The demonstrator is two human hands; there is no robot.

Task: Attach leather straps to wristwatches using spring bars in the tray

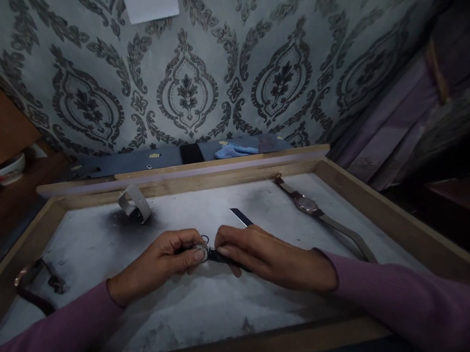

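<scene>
Over the middle of the wood-framed tray [160, 340], a small wristwatch [201, 252] with a round case is between my two hands. My left hand [160, 265] pinches the case between thumb and fingers. The fingers of my right hand [272, 256] are closed on the dark strap [222, 257] at the case's right side. Above the case shows a thin dark ring [205, 239]. A dark flat blade-like piece [241, 217] with a slanted tip sticks out behind my right hand; its other end is hidden, and I cannot tell whether the hand holds it.
Inside the tray, a white-strapped watch [135, 203] stands at the back left, a brown-strapped watch [32, 287] lies left, and a long-strapped watch [306, 204] lies right. Behind the tray's raised rim are a blue cloth [236, 150] and a black flat object [191, 153].
</scene>
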